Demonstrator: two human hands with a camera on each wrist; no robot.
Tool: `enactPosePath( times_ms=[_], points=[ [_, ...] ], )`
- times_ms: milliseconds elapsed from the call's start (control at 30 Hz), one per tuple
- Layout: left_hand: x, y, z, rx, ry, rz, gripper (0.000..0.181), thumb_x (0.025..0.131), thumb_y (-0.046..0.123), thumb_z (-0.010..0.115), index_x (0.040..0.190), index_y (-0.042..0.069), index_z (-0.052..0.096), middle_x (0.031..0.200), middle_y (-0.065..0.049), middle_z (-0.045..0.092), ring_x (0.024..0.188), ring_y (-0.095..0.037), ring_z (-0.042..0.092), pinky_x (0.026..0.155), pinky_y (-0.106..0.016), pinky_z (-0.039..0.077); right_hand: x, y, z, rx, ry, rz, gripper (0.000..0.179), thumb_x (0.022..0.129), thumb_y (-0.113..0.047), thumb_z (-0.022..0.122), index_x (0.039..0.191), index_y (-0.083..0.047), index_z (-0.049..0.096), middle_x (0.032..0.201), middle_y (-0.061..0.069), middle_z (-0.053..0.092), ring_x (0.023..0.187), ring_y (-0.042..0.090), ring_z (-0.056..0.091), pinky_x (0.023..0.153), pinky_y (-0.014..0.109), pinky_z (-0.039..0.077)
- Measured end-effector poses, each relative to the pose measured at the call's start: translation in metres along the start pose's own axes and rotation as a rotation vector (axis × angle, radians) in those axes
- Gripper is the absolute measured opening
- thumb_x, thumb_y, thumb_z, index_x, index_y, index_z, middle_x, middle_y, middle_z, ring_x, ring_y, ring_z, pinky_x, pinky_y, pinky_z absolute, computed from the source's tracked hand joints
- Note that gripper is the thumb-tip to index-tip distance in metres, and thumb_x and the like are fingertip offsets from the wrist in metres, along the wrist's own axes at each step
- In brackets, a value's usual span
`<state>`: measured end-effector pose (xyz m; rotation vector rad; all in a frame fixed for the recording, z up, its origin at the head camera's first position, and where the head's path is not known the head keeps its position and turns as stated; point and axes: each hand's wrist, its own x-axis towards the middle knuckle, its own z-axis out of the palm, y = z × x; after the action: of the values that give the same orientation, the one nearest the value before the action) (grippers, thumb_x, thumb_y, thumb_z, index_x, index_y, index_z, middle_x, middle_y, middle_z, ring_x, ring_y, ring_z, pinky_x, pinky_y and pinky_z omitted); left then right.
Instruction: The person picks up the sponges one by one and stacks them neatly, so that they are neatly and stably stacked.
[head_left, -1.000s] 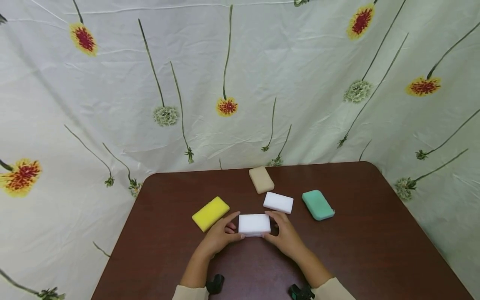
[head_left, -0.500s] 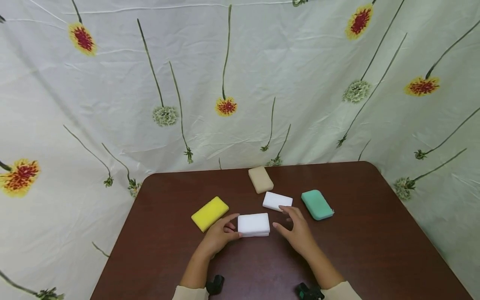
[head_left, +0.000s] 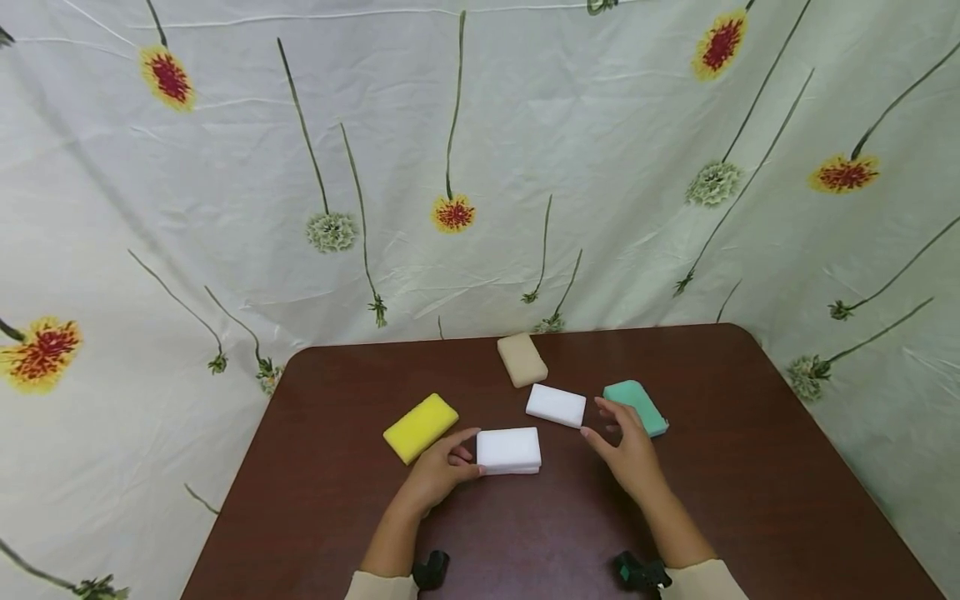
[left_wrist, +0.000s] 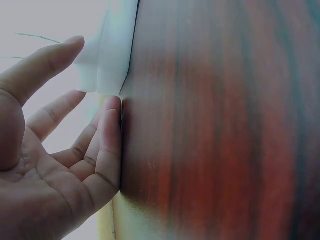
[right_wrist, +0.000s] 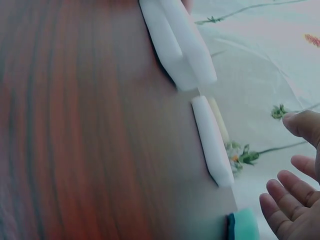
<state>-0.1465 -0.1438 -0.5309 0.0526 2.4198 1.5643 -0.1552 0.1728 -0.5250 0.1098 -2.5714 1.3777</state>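
Two white sponge blocks [head_left: 508, 448] lie stacked near the middle of the table. My left hand [head_left: 437, 475] rests at their left end, thumb by the near corner and index finger by the far one. In the left wrist view its loose fingertips meet the end of the white stack [left_wrist: 112, 50]. My right hand [head_left: 630, 454] hovers with parted fingers and nothing in them, between a single white sponge block [head_left: 557, 406] and a green sponge [head_left: 632, 400] that it partly covers. The right wrist view shows this hand [right_wrist: 295, 205] at the right edge.
A yellow sponge [head_left: 421, 427] lies at an angle beyond the left hand. Farther back is a beige sponge [head_left: 522, 360], close behind the single white block. The dark reddish-brown table [head_left: 750, 500] ends at a flower-printed white cloth [head_left: 630, 167].
The right hand has let go of the white stack's right end and moved rightward, past the single white block toward the green sponge. The left hand has stayed at the stack.
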Motion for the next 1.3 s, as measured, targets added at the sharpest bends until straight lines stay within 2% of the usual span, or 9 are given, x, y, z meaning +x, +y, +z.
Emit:
enactPosePath(
  times_ms=[267, 533, 967, 1300],
  points=[
    [0.000, 0.000, 0.000, 0.017, 0.002, 0.003, 0.065, 0.082, 0.017, 0.084, 0.142, 0.015, 0.060, 0.103, -0.013, 0.060, 0.084, -0.019, 0.056, 0.072, -0.029, 0.049, 0.004, 0.013, -0.014, -0.004, -0.013, 0.090, 0.061, 0.094, -0.031, 0.074, 0.145, -0.008, 0.051, 0.141, 0.015, 0.052, 0.123, 0.038, 0.057, 0.102, 0.051, 0.050],
    [0.001, -0.001, 0.000, 0.022, 0.003, 0.002, 0.064, 0.082, 0.018, 0.085, 0.141, 0.016, 0.060, 0.103, -0.013, 0.060, 0.085, -0.019, 0.056, 0.072, -0.029, 0.049, 0.004, 0.019, -0.026, -0.004, 0.020, 0.167, 0.060, 0.096, -0.033, 0.070, 0.148, -0.011, 0.048, 0.147, 0.016, 0.044, 0.129, 0.042, 0.052, 0.105, 0.056, 0.047],
    [0.001, -0.001, 0.000, 0.033, 0.008, 0.005, 0.064, 0.082, 0.017, 0.084, 0.141, 0.015, 0.060, 0.103, -0.012, 0.061, 0.085, -0.019, 0.056, 0.073, -0.030, 0.049, 0.008, 0.029, -0.037, -0.050, -0.006, 0.237, 0.063, 0.099, -0.033, 0.065, 0.153, -0.009, 0.043, 0.155, 0.020, 0.035, 0.137, 0.047, 0.044, 0.109, 0.060, 0.042],
    [0.001, -0.001, 0.000, 0.012, 0.000, 0.006, 0.064, 0.082, 0.016, 0.084, 0.141, 0.014, 0.060, 0.104, -0.015, 0.060, 0.084, -0.019, 0.056, 0.072, -0.029, 0.049, 0.009, 0.032, -0.039, -0.164, -0.050, 0.239, 0.073, 0.097, -0.031, 0.067, 0.155, 0.001, 0.035, 0.157, 0.025, 0.031, 0.144, 0.046, 0.031, 0.112, 0.063, 0.034]
  ],
)
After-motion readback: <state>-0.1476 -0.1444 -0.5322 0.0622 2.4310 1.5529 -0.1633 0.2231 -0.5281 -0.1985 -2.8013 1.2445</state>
